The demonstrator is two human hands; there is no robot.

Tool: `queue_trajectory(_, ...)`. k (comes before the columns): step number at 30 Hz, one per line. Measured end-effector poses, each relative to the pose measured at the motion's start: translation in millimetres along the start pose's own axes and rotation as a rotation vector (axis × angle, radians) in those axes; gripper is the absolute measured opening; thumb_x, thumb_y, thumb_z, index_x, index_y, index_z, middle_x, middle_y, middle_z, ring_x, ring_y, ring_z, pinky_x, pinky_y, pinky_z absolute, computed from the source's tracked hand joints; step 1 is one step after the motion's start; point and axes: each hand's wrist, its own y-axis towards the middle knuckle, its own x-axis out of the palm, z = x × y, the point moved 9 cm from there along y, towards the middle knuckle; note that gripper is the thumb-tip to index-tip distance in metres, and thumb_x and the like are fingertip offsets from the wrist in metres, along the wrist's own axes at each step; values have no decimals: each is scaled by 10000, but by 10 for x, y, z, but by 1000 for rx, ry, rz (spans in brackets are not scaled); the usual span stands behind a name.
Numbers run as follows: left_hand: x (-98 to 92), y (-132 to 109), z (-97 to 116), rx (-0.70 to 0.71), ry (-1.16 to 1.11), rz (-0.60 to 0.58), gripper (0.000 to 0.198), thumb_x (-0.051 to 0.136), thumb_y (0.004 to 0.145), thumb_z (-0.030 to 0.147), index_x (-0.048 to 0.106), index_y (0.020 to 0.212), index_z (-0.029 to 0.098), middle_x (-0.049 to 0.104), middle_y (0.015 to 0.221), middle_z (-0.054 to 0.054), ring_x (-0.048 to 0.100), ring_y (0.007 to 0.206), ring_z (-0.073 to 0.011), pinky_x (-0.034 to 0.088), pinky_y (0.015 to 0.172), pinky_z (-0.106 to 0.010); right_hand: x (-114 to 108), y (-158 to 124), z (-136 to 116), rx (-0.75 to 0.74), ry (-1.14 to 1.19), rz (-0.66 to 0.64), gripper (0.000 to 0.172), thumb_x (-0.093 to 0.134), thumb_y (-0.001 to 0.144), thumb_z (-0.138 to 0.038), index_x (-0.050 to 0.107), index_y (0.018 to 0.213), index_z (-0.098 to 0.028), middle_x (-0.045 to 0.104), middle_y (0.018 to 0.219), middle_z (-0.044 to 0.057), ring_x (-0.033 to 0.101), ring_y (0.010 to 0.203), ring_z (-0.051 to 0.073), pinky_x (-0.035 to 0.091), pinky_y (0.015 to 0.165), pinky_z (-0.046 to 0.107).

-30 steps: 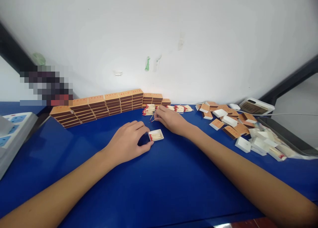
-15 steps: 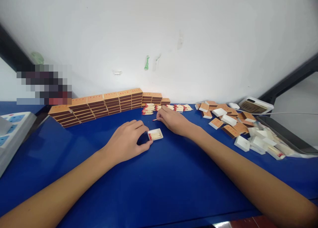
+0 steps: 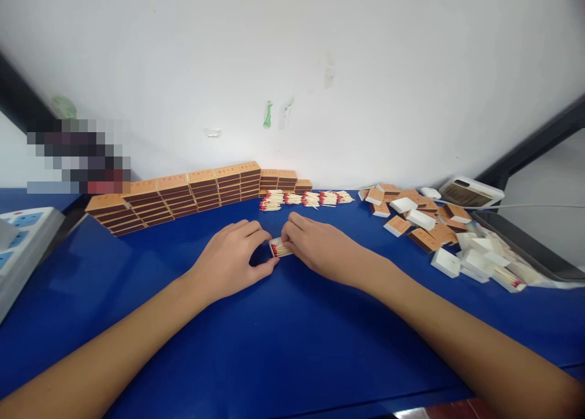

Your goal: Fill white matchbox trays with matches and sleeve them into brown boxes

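Observation:
A small white matchbox tray (image 3: 273, 255) lies on the blue table with several red-tipped matches (image 3: 281, 249) in it. My left hand (image 3: 235, 254) grips the tray's left end between thumb and fingers. Over the tray's right half is my right hand (image 3: 315, 242), fingertips pinched together at the matches. The match it carries is mostly hidden among its fingers and the others. Behind the hands, loose matches (image 3: 273, 200) lie in several small heaps in a row.
Stacked matchboxes (image 3: 196, 190) form a long row along the wall. To the right lie scattered matchbox sleeves (image 3: 424, 239), white trays (image 3: 445, 262) and a dark flat device (image 3: 532, 248). A power strip (image 3: 27, 236) stands at the left edge of the blue table (image 3: 256, 352).
My right hand has come from the match heaps down to the tray, bringing a match with it. My left hand stays at the tray's left end.

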Motion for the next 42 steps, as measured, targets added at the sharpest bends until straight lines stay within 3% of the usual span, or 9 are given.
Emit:
queue_trajectory(4,-9,5,8,4,-2,9,277,672,982,408,726,1084,157,716,996,-65,672,916,-258,555,814,-432,-86,28,208,29,212,81,99,538,1073,-234,621,1047,-188,653,1059,71,612,816,172,441,713,298)
queue_trajectory(8,-3,-1,6,1,-6,1,285,677,981,406,729,1117,161,719,1008,-60,671,919,-251,558,822,-431,-174,15,923,261,181,320,95,594,1023,-250,637,956,-198,668,950,68,605,830,204,421,738,322)
queue_trajectory(11,5,-7,4,-2,-12,-11,295,670,986,410,734,1128,160,719,1018,-64,673,922,-253,560,840,-440,-28,20,1360,351,129,312,59,620,986,-246,640,967,-194,655,965,84,604,838,224,422,745,337)
queue_trajectory(14,15,-3,-5,-12,-16,-23,305,667,987,415,737,1137,159,720,1029,-65,677,935,-256,562,845,-445,91,35,1547,332,132,280,59,603,989,-249,629,1015,-202,635,988,83,599,844,229,432,755,343)
queue_trajectory(19,25,8,-6,-13,-16,-29,305,667,989,417,735,1143,162,718,1039,-62,670,942,-250,563,841,-440,93,44,1580,284,143,303,86,607,990,-259,594,1064,-217,621,1020,80,596,868,234,443,762,344)
queue_trajectory(24,14,-10,-8,-14,-16,-22,313,670,989,426,732,1144,162,721,1038,-63,669,934,-243,562,824,-425,127,46,1622,301,151,267,54,591,1002,-252,620,971,-219,604,1031,80,616,860,223,466,778,347)
queue_trajectory(34,24,10,-12,-6,-13,-24,293,661,992,419,731,1135,173,723,1031,-67,670,927,-246,560,827,-426,98,1,1591,290,162,269,89,565,1007,-270,607,969,-202,606,1047,103,646,899,242,502,821,376)
queue_trajectory(42,22,-1,-10,-6,-11,-20,285,685,977,405,734,1123,166,721,1026,-64,679,941,-257,566,840,-439,-77,-76,1213,196,240,107,184,514,1037,-324,622,943,-208,648,974,90,606,859,225,448,779,343)
